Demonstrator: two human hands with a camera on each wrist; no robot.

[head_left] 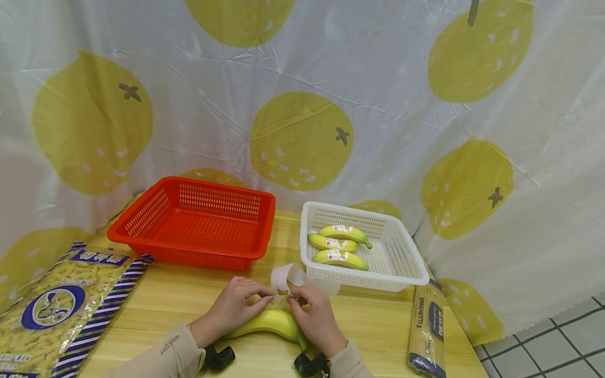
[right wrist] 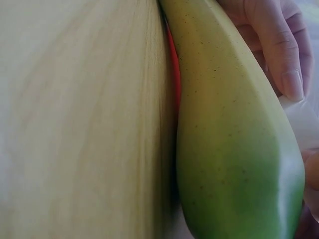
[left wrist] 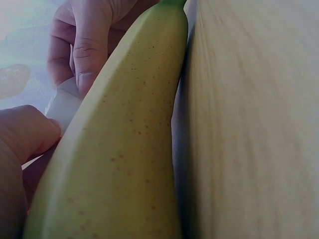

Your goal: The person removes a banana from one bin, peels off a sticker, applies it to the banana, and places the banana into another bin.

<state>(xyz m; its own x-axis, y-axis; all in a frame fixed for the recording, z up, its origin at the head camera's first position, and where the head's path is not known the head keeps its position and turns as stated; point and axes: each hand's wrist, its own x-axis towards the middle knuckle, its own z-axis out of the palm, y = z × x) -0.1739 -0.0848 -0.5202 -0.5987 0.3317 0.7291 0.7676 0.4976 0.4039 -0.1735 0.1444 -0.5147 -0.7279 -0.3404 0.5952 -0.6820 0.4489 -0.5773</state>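
While pinching the sticker strip [head_left: 289,275], both hands beside white basket [head_left: 412,252].

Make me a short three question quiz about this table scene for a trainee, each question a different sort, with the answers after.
1. How many bananas lie in the white basket?
2. True or false: the red basket holds a bag of pasta.
3. What do both hands pinch above the banana on the table? A) a spoon B) a pale sticker strip C) a spaghetti packet

Key
1. Three bananas.
2. False: it holds nothing visible; the pasta bag lies on the table beside it.
3. B: the left hand and right hand pinch the sticker strip.
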